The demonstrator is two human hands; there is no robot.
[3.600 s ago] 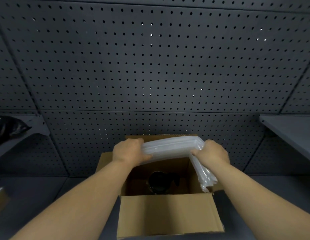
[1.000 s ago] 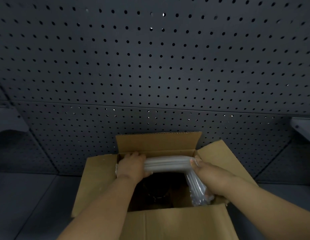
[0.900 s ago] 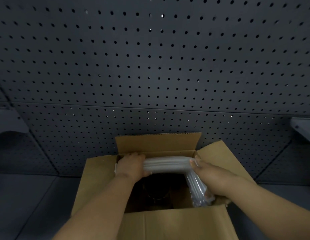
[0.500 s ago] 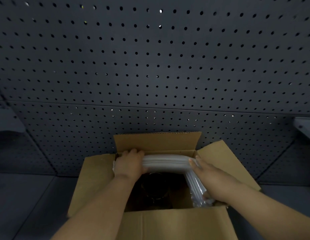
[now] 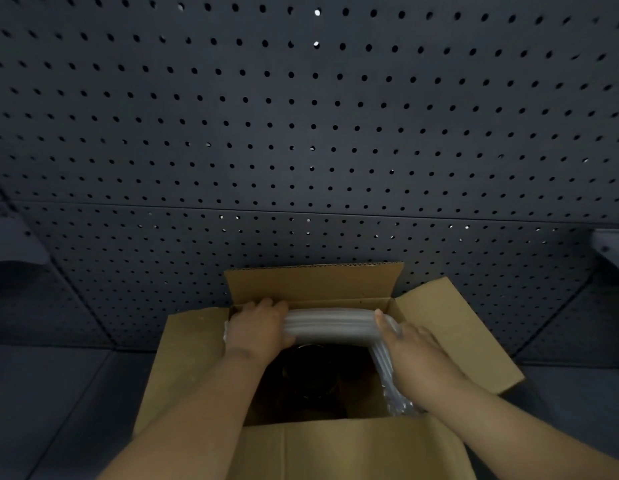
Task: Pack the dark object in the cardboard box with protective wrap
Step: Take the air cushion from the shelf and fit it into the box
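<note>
Here, in the head view, an open cardboard box (image 5: 335, 452) sits on a dark counter (image 5: 52, 403) against a grey pegboard wall (image 5: 301, 133). All four flaps are folded outward: the far flap (image 5: 315, 284) stands up against the pegboard, the left flap (image 5: 190, 344) and right flap (image 5: 453, 327) splay to the sides, and the near flap hangs toward the camera.

Across the far side of the box's opening lies a band of clear inflated air-column wrap (image 5: 332, 325), which bends at the box's far right corner and runs down along the inside of the right wall. The left hand (image 5: 258, 330) is curled over the left end of the wrap at the box's far left corner, fingers closed around it. The right hand (image 5: 415, 355) lies flat on the wrap at the bend and along the right wall, fingers extended and pressing on it rather than wrapped around it.

Deep in the box, below the wrap and between the two forearms, is the dark object (image 5: 311, 372), rounded and glossy; shadow hides its details. The forearms cover parts of the box's rim.

Beside the box, a pale shelf edge (image 5: 611, 242) shows at the far right of the pegboard, and another blurred shelf (image 5: 10, 237) at the far left.
</note>
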